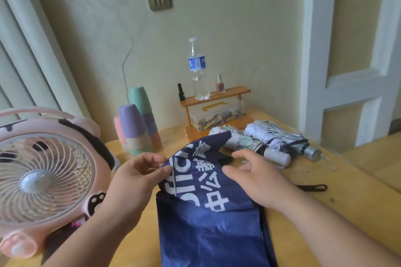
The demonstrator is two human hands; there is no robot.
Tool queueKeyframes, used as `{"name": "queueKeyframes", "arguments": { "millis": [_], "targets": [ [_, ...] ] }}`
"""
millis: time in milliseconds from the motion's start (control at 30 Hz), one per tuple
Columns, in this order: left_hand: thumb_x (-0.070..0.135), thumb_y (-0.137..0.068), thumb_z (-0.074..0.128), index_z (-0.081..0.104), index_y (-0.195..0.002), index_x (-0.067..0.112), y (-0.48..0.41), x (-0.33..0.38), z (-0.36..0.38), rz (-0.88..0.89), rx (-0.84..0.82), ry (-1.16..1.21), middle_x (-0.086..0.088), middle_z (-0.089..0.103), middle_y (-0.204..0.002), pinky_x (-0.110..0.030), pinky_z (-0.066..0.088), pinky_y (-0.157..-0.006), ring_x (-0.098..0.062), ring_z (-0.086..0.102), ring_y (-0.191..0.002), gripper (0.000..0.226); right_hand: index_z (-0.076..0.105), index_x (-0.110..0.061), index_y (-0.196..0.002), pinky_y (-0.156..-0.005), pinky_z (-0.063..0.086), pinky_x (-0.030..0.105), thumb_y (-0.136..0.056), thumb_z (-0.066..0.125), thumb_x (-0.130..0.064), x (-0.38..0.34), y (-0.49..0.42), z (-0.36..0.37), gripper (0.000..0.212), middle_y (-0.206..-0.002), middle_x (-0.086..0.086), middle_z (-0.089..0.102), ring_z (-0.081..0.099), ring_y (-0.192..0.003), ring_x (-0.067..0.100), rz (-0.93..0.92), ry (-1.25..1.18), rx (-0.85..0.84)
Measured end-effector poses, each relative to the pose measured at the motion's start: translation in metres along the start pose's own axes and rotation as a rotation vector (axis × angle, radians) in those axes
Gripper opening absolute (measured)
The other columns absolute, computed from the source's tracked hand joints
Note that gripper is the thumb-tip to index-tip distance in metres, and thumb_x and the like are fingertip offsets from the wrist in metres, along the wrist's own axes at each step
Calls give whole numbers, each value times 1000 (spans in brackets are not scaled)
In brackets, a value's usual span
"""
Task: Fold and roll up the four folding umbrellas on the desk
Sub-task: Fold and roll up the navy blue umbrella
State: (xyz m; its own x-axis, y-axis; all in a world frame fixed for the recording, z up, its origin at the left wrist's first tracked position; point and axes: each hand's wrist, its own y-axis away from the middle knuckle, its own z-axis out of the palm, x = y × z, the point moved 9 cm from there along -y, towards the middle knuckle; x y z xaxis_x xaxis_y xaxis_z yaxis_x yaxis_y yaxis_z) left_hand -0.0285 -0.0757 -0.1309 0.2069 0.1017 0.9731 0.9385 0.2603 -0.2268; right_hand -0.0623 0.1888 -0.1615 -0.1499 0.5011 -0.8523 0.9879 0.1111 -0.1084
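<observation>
Navy umbrella [208, 223] before us: our left hand [138, 171] pinches a panel edge, our right hand [256, 178] rests spread on it; we should pull each panel flat first.

Navy umbrella [208, 234] runs off bottom edge; pink fan [43, 171] clipped left (box [217, 115] contents unreadable).

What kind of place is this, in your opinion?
Most likely a room in a home, perhaps a bedroom: a wooden desk against a wall carries a pink cartoon fan, stacked pastel cups and a nail polish bottle.
</observation>
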Motion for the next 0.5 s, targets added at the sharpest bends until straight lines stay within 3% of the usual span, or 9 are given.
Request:
{"name": "queueKeyframes", "arguments": {
  "millis": [133, 300, 500],
  "targets": [
    [-1, -77, 78, 73, -78, 13, 13, -1, 2, 27, -60, 42, -12, 70, -77, -33, 53, -73, -22, 65, -70, 15, 47, -44, -137, -95, 51, 30, -86, 76, -42, -3, 3, 5, 58, -96, -15, 76, 68, -96, -1, -17, -141, -59],
    [-8, -81, 77, 75, -78, 17, 21, -13, -2, 36, -96, -113, -7, 71, -75, -27, 55, -71, -18, 65, -70, 25, 51, -32, -136, -100, 49, 37, -86, 78, -13, -3, -1, 0, 60, -83, -5, 77, 70, -91, 11, -44, -340, -1],
    [13, -72, 88, 76, -78, 27, 26, -12, -9, 87, -62, -199, -9, 74, -83, -40, 52, -78, -23, 62, -66, 20, 64, -26, -114, -81, 44, 25, -86, 75, -6, -8, 0, -8, 35, -69, -5, 70, 63, -73, 2, -78, -346, 18]
  ]
}}
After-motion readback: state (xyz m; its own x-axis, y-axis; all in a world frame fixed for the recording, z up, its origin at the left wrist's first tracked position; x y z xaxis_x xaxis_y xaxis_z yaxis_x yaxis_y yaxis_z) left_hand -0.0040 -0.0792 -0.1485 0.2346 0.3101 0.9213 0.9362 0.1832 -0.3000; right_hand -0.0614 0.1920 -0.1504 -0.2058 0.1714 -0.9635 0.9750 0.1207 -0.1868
